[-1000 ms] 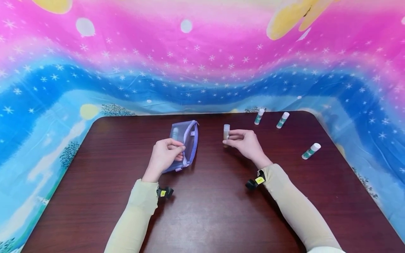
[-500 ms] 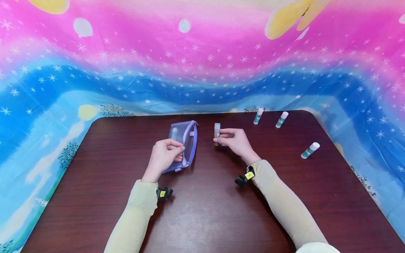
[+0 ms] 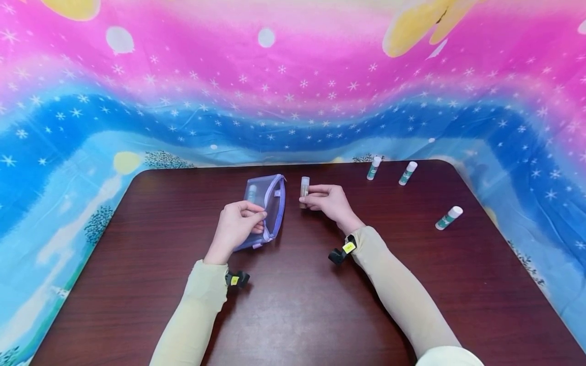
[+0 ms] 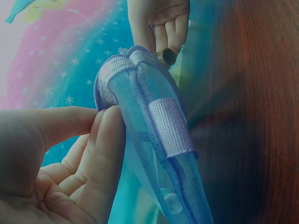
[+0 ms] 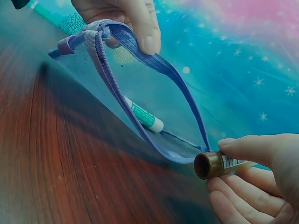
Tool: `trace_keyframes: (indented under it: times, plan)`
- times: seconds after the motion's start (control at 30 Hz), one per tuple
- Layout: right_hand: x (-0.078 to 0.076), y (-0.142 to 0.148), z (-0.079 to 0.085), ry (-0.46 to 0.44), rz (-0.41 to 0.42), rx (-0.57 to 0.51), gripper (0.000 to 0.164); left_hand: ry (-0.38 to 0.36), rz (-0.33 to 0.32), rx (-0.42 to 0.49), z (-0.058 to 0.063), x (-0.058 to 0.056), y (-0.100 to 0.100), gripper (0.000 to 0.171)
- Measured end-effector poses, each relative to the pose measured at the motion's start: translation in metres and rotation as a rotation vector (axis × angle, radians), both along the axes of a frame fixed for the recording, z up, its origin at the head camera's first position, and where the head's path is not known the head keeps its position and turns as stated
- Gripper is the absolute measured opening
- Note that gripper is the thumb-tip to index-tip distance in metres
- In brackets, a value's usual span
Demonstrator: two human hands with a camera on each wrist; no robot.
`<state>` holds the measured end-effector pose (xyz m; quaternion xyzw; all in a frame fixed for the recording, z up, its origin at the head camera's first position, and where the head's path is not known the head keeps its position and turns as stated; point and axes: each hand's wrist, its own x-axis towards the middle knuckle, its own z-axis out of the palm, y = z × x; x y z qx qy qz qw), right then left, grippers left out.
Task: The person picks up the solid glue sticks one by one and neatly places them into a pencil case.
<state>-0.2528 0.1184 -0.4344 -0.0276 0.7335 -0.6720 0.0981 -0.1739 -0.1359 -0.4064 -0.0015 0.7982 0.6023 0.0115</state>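
Tube (image 3: 304,186) moved nearer pouch (image 3: 270,208); three tubes (image 3: 408,173) aside.

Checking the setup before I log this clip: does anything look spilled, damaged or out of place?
Nothing stands out. The left hand holds the mesh pouch open, one tube already inside. The right hand pinches a capped brown tube beside its opening. Three capped tubes lie loose on the table; no spill.

A dark reddish-brown wooden surface (image 3: 297,315) with rounded far corners stands before a draped backdrop cloth (image 3: 293,91) printed in pink, blue and pale turquoise bands with white stars, yellow shapes and small trees, evenly lit
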Motion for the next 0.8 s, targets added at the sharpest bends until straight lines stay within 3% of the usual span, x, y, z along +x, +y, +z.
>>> trace_keyframes:
  times: [0.8]
  plan:
    - [-0.009, -0.030, -0.007, -0.074, 0.022, 0.052, 0.046, -0.030, 0.004, -0.007, 0.001, -0.001, 0.002, 0.011]
